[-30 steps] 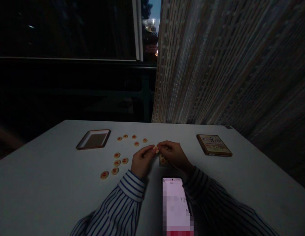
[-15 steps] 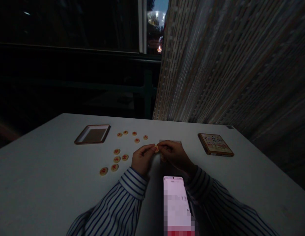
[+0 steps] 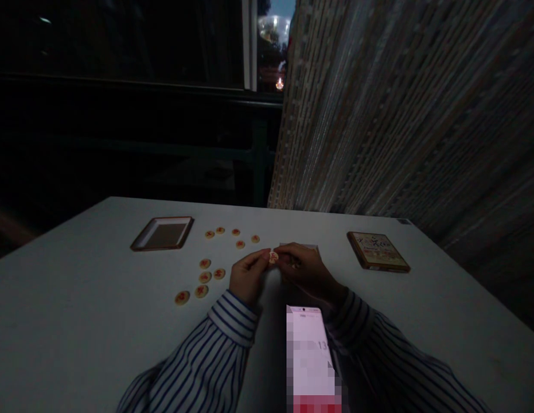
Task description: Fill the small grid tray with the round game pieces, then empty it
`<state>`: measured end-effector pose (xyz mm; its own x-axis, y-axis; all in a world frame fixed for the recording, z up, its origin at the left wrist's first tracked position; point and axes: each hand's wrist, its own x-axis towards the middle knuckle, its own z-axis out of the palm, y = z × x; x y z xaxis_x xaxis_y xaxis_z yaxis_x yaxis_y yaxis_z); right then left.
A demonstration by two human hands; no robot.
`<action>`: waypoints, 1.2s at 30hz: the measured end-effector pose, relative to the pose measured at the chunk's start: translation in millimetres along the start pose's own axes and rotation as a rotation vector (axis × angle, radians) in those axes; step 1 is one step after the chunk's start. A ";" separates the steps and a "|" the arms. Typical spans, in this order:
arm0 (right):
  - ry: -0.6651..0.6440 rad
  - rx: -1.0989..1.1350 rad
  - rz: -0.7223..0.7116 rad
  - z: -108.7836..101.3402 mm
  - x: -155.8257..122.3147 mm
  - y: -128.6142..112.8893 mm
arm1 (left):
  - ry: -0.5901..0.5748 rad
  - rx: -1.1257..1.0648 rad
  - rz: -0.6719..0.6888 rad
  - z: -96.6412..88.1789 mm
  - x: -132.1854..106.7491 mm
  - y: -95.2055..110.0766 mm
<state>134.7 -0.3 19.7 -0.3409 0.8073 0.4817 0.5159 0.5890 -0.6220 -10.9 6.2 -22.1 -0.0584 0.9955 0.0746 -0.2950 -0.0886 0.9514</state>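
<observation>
- White table, evening: my left hand and right hand pinch a xiangqi piece near mid-table, fingertips closed on it.
- Piece looks light, stiff, slick; I'd take its rim.

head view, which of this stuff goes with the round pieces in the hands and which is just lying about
Goes with the job:
left hand and right hand, with a round red-marked piece between them
other red-marked pieces on the table
shallow brown-rimmed tray and printed box lid, probably from the same set

Just lying about:
lit phone
hanging woven curtain
</observation>
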 end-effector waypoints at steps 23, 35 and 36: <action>-0.110 -0.484 -0.167 -10.6 0.5 -3.2 | 0.013 -0.020 -0.016 3.9 -3.0 5.3; -0.170 -0.547 -0.072 -31.2 5.5 6.4 | 0.086 0.011 -0.062 5.0 -2.4 8.6; -0.181 -0.560 -0.060 -32.4 5.9 7.4 | 0.093 0.014 -0.059 4.8 -2.2 8.2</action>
<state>162.0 7.6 37.9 -0.4856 0.7956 0.3623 0.8112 0.5646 -0.1526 -8.6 3.5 -13.0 -0.1296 0.9915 -0.0093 -0.2869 -0.0285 0.9575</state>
